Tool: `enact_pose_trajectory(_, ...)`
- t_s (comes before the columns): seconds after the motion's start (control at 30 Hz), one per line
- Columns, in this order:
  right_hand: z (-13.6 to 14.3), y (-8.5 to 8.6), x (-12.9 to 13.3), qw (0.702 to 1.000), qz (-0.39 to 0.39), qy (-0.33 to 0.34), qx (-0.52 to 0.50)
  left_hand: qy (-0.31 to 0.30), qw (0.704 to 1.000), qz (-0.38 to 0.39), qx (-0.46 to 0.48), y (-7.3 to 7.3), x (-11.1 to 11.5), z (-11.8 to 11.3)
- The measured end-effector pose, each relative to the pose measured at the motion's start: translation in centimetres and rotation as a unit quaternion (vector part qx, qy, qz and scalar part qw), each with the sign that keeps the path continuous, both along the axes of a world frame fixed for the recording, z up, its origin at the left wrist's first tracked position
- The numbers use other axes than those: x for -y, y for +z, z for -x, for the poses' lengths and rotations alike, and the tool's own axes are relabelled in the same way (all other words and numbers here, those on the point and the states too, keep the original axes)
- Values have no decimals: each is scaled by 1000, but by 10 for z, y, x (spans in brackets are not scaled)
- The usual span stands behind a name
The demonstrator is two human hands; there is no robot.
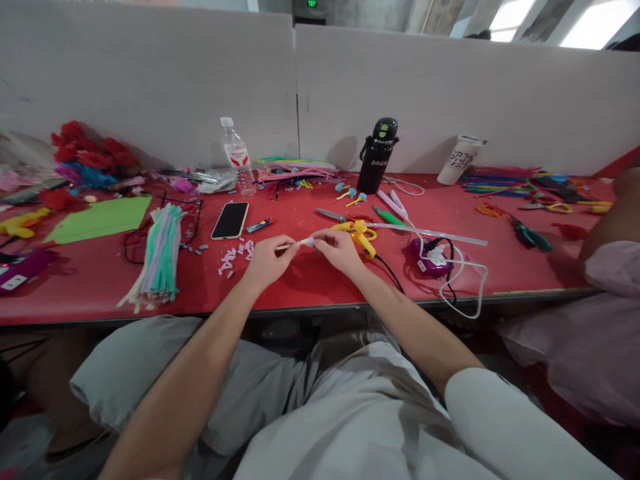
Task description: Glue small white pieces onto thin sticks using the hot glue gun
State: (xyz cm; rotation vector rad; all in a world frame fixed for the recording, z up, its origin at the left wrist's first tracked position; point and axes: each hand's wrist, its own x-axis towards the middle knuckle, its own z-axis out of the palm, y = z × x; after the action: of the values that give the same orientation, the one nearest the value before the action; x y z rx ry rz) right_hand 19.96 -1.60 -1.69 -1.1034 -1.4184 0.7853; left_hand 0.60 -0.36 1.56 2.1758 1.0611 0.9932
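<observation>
Over the red table, my left hand [269, 261] pinches a thin cream pipe cleaner [285, 247] that lies roughly level. My right hand [341, 249] has thumb and forefinger closed on a small pale lilac piece [308, 242] at that stem's right end; the fingertips partly hide it. Scattered lilac bits [231, 259] lie just left of my left hand. Close beyond my right hand rest a yellow glue gun [364, 237] and a pair of scissors [334, 215].
A phone [230, 221], a bundle of pipe cleaners [163, 253] and a water bottle [239, 160] are to the left. Beyond stand a black flask [377, 160] and a paper cup [457, 160]. A purple box [429, 259] with cables sits right. Another person's arm [613, 213] is at far right.
</observation>
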Motion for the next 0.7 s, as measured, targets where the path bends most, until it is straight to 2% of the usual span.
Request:
enact_pose_trajectory(0.27,-2,-3,-4,999,15,0,-30,7,1000,7,17,0,-3,2)
enact_pose_trajectory(0.43,-1,-1,-2,1000,10,-3,-3,9,1000,4,10,1,-2,2)
enact_pose_trajectory(0.7,0,-3,-1,999,-10,-1,33,1,997,-62,-35,-1,3,0)
